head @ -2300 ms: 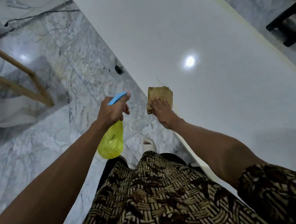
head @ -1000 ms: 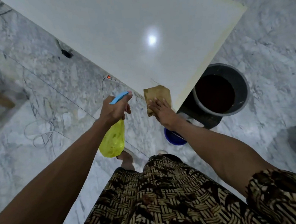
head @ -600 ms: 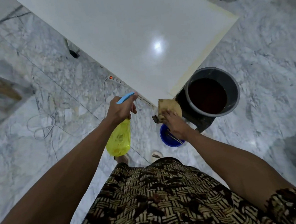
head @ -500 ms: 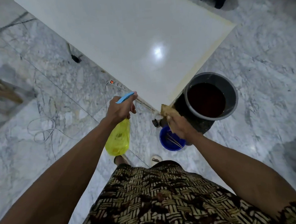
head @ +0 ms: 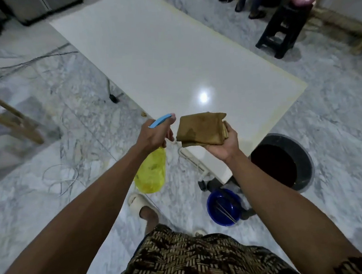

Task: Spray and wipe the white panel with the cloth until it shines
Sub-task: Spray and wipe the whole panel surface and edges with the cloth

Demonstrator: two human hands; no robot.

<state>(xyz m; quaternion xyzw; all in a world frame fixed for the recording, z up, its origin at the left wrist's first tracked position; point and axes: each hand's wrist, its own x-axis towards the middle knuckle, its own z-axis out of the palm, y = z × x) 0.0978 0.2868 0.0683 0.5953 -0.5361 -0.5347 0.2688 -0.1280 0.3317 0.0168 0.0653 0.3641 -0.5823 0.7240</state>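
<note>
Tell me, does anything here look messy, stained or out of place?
Yes. The folded cloth in the right hand has a darker patch near one corner, possibly damp. Loose cables lie tangled across the marble floor left of the white panel. No spill shows.

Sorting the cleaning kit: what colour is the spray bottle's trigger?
Light blue, on a yellow spray bottle; the head view shows it.

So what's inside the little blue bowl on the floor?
The blue bowl holds a few thin sticks or rods leaning against its side. Its inside looks dark, so any liquid can't be made out.
</note>
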